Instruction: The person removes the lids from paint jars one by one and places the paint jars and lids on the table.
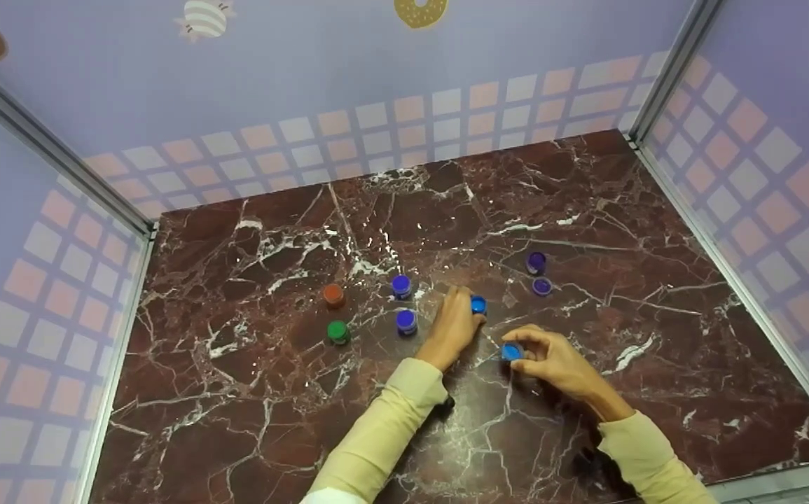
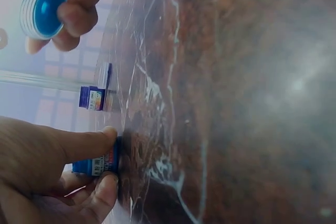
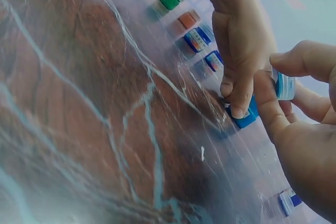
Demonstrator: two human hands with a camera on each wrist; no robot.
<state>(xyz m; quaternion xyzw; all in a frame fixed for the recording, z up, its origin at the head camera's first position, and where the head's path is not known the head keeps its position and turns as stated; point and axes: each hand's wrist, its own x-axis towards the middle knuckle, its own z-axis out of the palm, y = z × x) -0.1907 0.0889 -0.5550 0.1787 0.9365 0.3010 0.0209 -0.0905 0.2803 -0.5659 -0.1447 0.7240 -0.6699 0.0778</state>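
Observation:
On the dark red marble table, my left hand grips a small light-blue jar that stands on the surface; thumb and fingers curl round the jar. Just to the right, my right hand pinches a light-blue round lid a little above the table. In the left wrist view the lid shows its hollow inside. The right wrist view has the lid between my fingertips, close to the jar.
Two dark-blue jars, an orange jar and a green jar stand to the left. A purple jar and its purple lid lie at the right. Patterned walls with metal posts enclose the table.

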